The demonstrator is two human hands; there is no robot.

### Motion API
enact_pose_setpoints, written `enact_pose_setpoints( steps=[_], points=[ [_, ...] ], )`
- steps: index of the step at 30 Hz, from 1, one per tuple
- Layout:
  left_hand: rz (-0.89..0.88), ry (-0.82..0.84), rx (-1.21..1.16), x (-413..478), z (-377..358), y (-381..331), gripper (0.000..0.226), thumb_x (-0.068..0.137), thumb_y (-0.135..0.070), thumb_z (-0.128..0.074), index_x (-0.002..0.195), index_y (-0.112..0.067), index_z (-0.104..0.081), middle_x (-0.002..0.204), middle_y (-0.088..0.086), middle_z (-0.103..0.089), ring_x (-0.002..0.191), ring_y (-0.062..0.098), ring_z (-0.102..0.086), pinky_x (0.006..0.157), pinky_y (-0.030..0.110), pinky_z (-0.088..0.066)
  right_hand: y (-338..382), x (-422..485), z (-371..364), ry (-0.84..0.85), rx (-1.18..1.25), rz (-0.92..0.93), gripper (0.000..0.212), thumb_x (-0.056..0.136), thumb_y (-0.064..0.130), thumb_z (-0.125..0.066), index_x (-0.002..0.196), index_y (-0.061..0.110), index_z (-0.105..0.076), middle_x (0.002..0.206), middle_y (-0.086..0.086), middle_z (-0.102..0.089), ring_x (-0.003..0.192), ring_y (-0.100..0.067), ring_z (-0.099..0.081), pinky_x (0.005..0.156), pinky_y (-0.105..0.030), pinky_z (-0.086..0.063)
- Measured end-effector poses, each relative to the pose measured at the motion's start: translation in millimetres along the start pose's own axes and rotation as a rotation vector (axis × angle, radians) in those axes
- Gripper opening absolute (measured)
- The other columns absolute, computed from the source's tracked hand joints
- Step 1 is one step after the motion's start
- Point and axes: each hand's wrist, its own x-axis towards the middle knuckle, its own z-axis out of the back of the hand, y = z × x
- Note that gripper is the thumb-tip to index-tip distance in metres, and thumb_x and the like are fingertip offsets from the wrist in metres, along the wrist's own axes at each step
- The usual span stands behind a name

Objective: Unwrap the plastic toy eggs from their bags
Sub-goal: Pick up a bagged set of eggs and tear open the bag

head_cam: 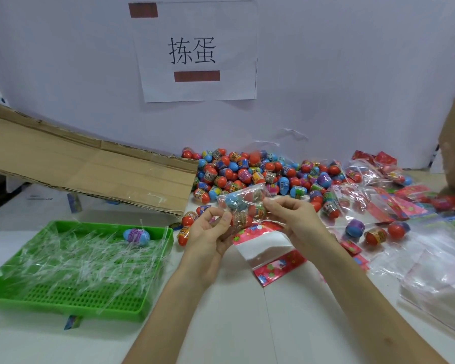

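A clear plastic bag (pixel 243 206) holding several red and blue toy eggs is held up above the table's middle. My left hand (pixel 210 232) pinches the bag's left side and my right hand (pixel 292 219) pinches its right side. The bag's red printed header card (pixel 268 248) hangs down below my hands. Behind the bag lies a big heap of loose toy eggs (pixel 252 169), red, blue and purple.
A green plastic tray (pixel 63 298) at left holds clear plastic strips and one blue egg (pixel 137 236). A flattened cardboard sheet (pixel 84 166) leans at back left. Unopened bags (pixel 373 169) and empty clear bags (pixel 441 279) lie at right, with loose eggs (pixel 376 233).
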Motion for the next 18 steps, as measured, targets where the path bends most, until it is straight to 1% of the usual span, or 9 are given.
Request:
enact_pose_setpoints(
  steps=[2,5,7,9,10,12,15,16,18],
  points=[
    [0.007,0.011,0.002,-1.4,1.1,-1.1,0.018,0.08,-0.013,-0.07,0.093,-0.013,-0.057,0.085,0.008,-0.071,0.073,0.016,-0.07,0.065,0.028,-0.061,-0.8,0.1,-0.2,0.035,0.091,-0.087,0.046,0.065,0.031,-0.089,0.097,-0.001,-0.078,0.098,-0.02,-0.074,0.089,-0.03,-0.071,0.077,-0.034,-0.061],
    [0.047,0.028,-0.016,-2.7,1.6,-2.8,0.025,0.079,-0.013,-0.071,0.101,-0.015,-0.059,0.095,0.015,-0.06,0.086,0.028,-0.056,0.072,0.033,-0.06,-0.3,-1.7,1.5,0.141,0.132,-0.191,0.059,0.083,0.029,-0.083,0.128,-0.004,-0.064,0.121,-0.023,-0.068,0.106,-0.036,-0.064,0.098,-0.042,-0.054],
    [0.068,0.058,-0.047,-3.3,1.7,-3.9,0.026,0.08,-0.014,-0.07,0.105,-0.015,-0.062,0.092,0.011,-0.063,0.085,0.026,-0.06,0.073,0.033,-0.061,3.9,-5.2,-0.1,0.258,0.092,-0.258,0.054,0.083,0.041,-0.08,0.123,0.006,-0.072,0.124,-0.016,-0.071,0.102,-0.028,-0.068,0.094,-0.037,-0.052],
    [0.087,0.105,-0.08,-4.6,1.3,-5.4,0.025,0.083,-0.014,-0.067,0.108,-0.013,-0.065,0.093,0.008,-0.069,0.082,0.025,-0.068,0.073,0.034,-0.063,6.7,-8.0,-1.6,0.325,0.125,-0.301,0.047,0.07,0.047,-0.086,0.103,0.014,-0.082,0.106,-0.007,-0.077,0.085,-0.016,-0.072,0.076,-0.027,-0.058],
    [0.102,0.135,-0.102,-5.6,1.1,-5.8,0.025,0.085,-0.014,-0.065,0.11,-0.013,-0.068,0.095,0.008,-0.072,0.083,0.025,-0.072,0.073,0.035,-0.063,6.7,-8.8,-1.6,0.341,0.175,-0.303,0.046,0.064,0.045,-0.09,0.097,0.014,-0.083,0.101,-0.006,-0.078,0.082,-0.015,-0.073,0.075,-0.026,-0.06],
    [0.141,0.182,-0.156,-7.3,1.0,-5.5,0.027,0.088,-0.012,-0.06,0.111,-0.013,-0.076,0.101,0.007,-0.077,0.086,0.023,-0.075,0.075,0.035,-0.063,6.6,-9.4,-1.0,0.355,0.27,-0.291,0.055,0.053,0.041,-0.099,0.098,0.012,-0.083,0.103,-0.009,-0.078,0.089,-0.019,-0.073,0.088,-0.03,-0.059],
    [0.177,0.193,-0.199,-8.7,-0.5,-4.0,0.029,0.086,-0.01,-0.059,0.101,-0.017,-0.083,0.106,0.006,-0.079,0.09,0.018,-0.077,0.071,0.033,-0.063,5.6,-7.9,1.1,0.369,0.309,-0.282,0.063,0.048,0.036,-0.103,0.101,0.009,-0.082,0.107,-0.013,-0.075,0.097,-0.025,-0.067,0.102,-0.036,-0.05],
    [0.179,0.189,-0.202,-8.6,-0.9,-3.5,0.028,0.086,-0.01,-0.06,0.099,-0.017,-0.084,0.106,0.006,-0.079,0.09,0.018,-0.077,0.07,0.033,-0.063,5.6,-7.5,1.7,0.368,0.322,-0.285,0.064,0.047,0.035,-0.104,0.101,0.008,-0.082,0.106,-0.014,-0.073,0.096,-0.026,-0.062,0.102,-0.035,-0.048],
    [0.181,0.164,-0.203,-7.8,-1.6,-2.7,0.027,0.084,-0.01,-0.06,0.095,-0.016,-0.084,0.104,0.006,-0.079,0.088,0.018,-0.077,0.066,0.032,-0.063,5.2,-6.9,2.9,0.374,0.327,-0.276,0.057,0.05,0.034,-0.103,0.097,0.009,-0.082,0.098,-0.01,-0.072,0.086,-0.019,-0.055,0.086,-0.024,-0.053]
  ],
)
